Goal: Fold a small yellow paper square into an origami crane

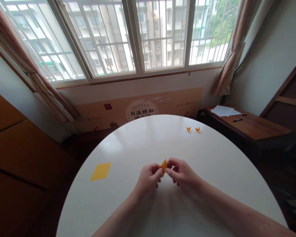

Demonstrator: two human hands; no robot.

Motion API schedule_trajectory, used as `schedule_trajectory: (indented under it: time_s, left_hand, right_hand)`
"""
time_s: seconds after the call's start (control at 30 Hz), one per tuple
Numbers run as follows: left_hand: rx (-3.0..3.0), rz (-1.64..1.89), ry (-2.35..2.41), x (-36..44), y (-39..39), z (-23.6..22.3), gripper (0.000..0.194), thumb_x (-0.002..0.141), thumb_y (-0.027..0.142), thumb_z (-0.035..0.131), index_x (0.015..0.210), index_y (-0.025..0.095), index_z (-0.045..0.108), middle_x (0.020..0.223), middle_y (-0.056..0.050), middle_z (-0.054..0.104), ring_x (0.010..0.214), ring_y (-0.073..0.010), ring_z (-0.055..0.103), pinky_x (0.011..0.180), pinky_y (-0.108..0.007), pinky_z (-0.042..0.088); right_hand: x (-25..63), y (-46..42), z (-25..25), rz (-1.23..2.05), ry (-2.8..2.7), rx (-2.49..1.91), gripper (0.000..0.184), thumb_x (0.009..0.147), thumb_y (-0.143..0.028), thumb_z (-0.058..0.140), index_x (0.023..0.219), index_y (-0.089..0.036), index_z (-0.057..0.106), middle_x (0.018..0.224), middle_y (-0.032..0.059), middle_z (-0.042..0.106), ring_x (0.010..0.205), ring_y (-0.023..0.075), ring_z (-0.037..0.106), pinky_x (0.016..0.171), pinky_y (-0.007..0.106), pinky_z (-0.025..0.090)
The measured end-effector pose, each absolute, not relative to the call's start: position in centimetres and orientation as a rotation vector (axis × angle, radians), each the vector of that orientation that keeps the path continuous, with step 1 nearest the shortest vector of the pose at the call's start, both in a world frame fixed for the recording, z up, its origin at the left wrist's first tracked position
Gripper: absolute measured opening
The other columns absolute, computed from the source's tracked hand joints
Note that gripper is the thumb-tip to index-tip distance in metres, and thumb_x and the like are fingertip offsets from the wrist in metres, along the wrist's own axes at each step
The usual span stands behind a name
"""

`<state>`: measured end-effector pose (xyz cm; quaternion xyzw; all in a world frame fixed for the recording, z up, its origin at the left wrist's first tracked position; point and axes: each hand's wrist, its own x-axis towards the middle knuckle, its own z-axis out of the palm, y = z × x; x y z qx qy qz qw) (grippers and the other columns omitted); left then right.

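Note:
Between my two hands is a small piece of folded orange-yellow paper [164,166], its pointed tip upward, held just above the white round table [128,148]. My left hand [150,177] pinches its left side between thumb and fingers. At its right edge, the thumb and forefinger of my right hand [181,172] are closed on the paper. The fingers partly cover its lower part, so the exact fold is hard to make out.
A flat yellow paper sheet [100,171] lies at the table's left. Two small folded orange paper birds [188,129] stand near the far right edge. Beyond, a wooden side bench [256,126] carries white papers [225,111] and a dark pen-like object [237,120].

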<state>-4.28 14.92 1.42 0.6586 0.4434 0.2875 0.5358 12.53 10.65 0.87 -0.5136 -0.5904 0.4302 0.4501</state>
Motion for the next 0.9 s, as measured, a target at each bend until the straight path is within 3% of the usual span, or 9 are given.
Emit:
schedule_trajectory:
  time_s: [0.17,0.37,0.9]
  left_hand:
    - [1.567,0.699,1.043,-4.28,14.95,1.22,0.028,0.077,0.042,0.062,0.07,0.015,0.062,0.055,0.001,0.053,0.049,-0.0125,0.051,0.041,-0.02,0.039]
    - [1.633,0.674,1.005,-4.45,15.17,1.43,0.032,0.077,0.046,0.062,0.074,0.015,0.063,0.056,0.002,0.052,0.046,-0.0111,0.046,0.038,-0.021,0.038]
    - [1.605,0.696,1.032,-4.29,14.85,1.69,0.019,0.073,0.033,0.058,0.07,0.015,0.063,0.057,0.003,0.051,0.05,-0.0105,0.045,0.042,-0.02,0.041]
  right_hand:
    - [12.51,10.73,1.03,1.092,-1.459,-1.249,0.012,0.084,-0.029,0.06,0.082,-0.018,0.062,0.073,-0.0001,0.06,0.053,0.0117,0.057,0.04,0.02,0.04]
    - [12.27,10.99,0.78,1.102,-1.405,-1.331,0.011,0.082,-0.029,0.06,0.079,-0.018,0.06,0.062,-0.003,0.053,0.049,0.012,0.053,0.036,0.02,0.039]
    - [12.2,10.98,0.36,1.143,-1.377,-1.288,0.016,0.08,-0.033,0.061,0.078,-0.017,0.06,0.064,-0.0025,0.054,0.05,0.0115,0.055,0.038,0.019,0.039]
